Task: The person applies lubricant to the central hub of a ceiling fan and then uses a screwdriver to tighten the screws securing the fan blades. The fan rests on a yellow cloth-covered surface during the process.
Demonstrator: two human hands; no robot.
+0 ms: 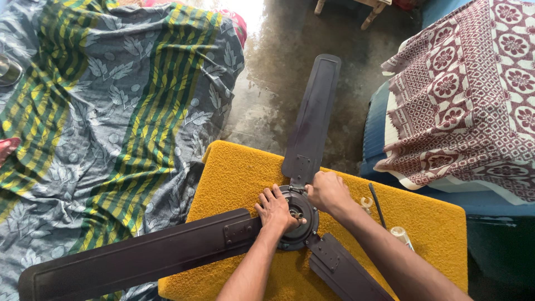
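While it lies on a yellow fuzzy cushion (239,167), a dark brown metal ceiling fan (304,220) is held by two hands.
Its round middle is pressed by the left hand (275,209), fingers spread flat; the right hand (329,191) is curled around its rim.

We see a ceiling fan (301,220) lying on a padded table (234,178), its motor hub near the table's middle. One blade (312,117) reaches away past the far edge over the floor (278,72), another blade (139,259) runs off the left edge, a third blade (343,270) points toward us. Our left hand (274,209) rests on the hub's left side, our right hand (329,192) on its right. A small tube (402,237) lies on the table right of the hub. A bed with a bedsheet (111,111) lies left of the table, a patterned cloth (468,95) on a seat to the right.
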